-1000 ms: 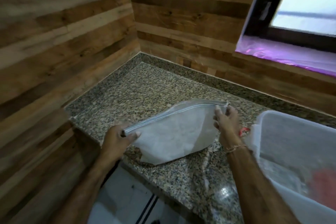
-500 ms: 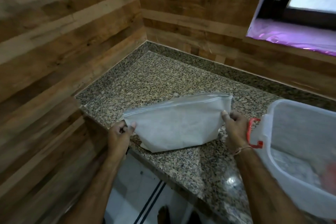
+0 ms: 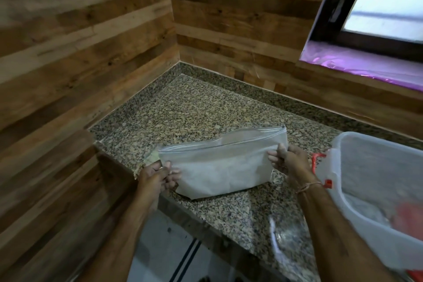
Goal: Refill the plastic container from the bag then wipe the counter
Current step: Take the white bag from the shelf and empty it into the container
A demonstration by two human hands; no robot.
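A white zip-top bag [image 3: 219, 165] stands on the granite counter [image 3: 192, 107] near its front edge, its sealing strip along the top. My left hand [image 3: 158, 176] grips the bag's left end and my right hand [image 3: 288, 160] grips its right end. To the right sits a large translucent plastic container [image 3: 375, 181] with a red latch [image 3: 317, 162] on its near wall. Something white and something red lie inside it, too blurred to identify.
Wood-panelled walls [image 3: 91, 57] close the counter's left and back sides, meeting in a corner. A dark-framed window [image 3: 377, 11] with a purple-lit sill sits at the upper right. Below the counter's front edge is a pale floor [image 3: 164, 256] with dark stripes.
Both hands have slid lower on the bag's ends. The bag has settled flatter on the counter and its top now looks closed.
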